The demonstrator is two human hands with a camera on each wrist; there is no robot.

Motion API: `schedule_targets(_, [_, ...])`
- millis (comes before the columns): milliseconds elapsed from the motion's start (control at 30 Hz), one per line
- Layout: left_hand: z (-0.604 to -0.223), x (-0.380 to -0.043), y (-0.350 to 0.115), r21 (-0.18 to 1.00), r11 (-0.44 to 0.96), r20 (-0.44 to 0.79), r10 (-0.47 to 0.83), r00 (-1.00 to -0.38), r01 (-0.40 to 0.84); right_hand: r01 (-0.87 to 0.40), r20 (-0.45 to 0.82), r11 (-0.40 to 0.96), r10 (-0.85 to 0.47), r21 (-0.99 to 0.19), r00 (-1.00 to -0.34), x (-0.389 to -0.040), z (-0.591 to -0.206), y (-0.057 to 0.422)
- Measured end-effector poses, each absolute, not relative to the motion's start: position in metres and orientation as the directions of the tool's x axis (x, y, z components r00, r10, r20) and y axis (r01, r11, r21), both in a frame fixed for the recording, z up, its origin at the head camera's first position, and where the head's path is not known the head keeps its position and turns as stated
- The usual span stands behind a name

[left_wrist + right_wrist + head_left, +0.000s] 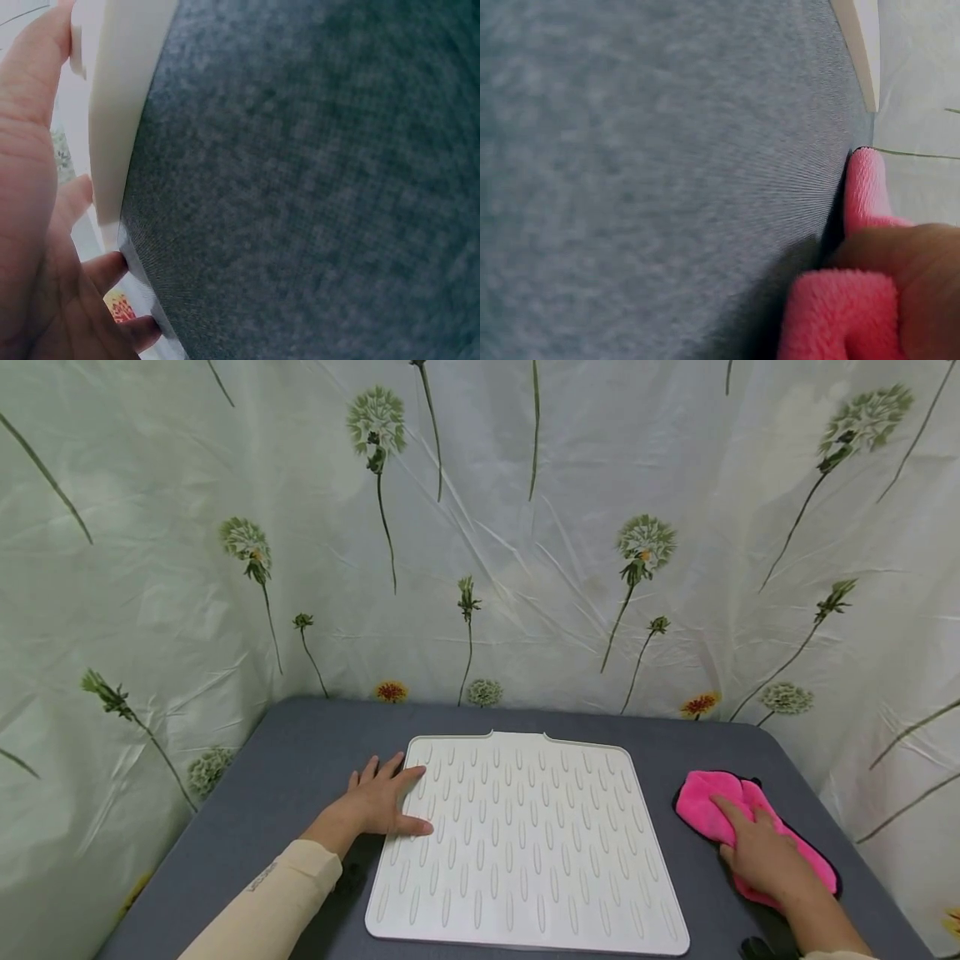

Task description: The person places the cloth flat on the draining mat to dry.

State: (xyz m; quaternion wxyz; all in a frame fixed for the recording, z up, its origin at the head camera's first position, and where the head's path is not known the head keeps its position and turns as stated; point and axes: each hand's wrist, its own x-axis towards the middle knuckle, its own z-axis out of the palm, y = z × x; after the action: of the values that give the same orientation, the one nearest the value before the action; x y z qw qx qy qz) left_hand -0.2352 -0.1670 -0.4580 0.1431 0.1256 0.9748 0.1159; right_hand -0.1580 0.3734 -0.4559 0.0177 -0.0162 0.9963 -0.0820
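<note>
The cloth (pixel 707 791) lies slantwise, right of the board (pixel 525 843), under the right hand (pixel 761 856), fingers out straight. The left hand (pixel 377 803), fingers spread, touches the board's left edge.

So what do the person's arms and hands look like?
The left hand is bare, below a cream sleeve with small dark print near its cuff. The right hand is bare too; only a sliver of pale sleeve shows. A dark object shows by the left wrist, too unclear to name.
</note>
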Motion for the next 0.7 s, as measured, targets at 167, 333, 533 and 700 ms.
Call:
schedule_targets(167, [-0.458, -0.233, -0.168, 0.275, 0.935, -0.248, 0.293, -0.924, 0.223, -0.07, 0.097, 0.991, -0.06, -0.113, -0.994, -0.153, -0.46, 0.372])
schedule_targets(333, [-0.458, -0.233, -0.169, 0.285, 0.933, -0.236, 0.292, -0.927, 0.221, -0.074, 0.233, 0.989, -0.041, -0.131, -0.971, -0.152, -0.464, 0.367])
schedule_targets(533, [-0.46, -0.235, -0.169, 0.278, 0.937, -0.242, 0.28, -0.929, 0.211, -0.147, 0.425, 0.977, -0.07, -0.152, -0.903, -0.153, -0.465, 0.36])
schedule_targets(700, [-0.462, -0.236, -0.17, 0.276, 0.938, -0.239, 0.279, -0.93, 0.21, -0.209, 0.538, 0.97, -0.112, -0.123, -0.835, -0.154, -0.457, 0.355])
